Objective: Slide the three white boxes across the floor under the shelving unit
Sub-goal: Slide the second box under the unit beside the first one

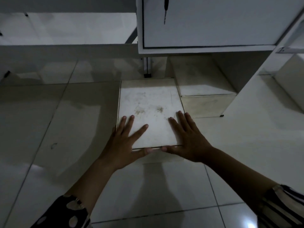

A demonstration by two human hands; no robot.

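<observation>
Both hands, left hand [126, 143] and right hand [187, 142], press flat, fingers spread, gripping nothing, on a scuffed square white box [149, 109] at frame centre, on glossy floor tiles [49, 129].

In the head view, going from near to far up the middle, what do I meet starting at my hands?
Left hand and right hand → stained white box they press on → black-footed metal leg → white cabinet overhead.
</observation>
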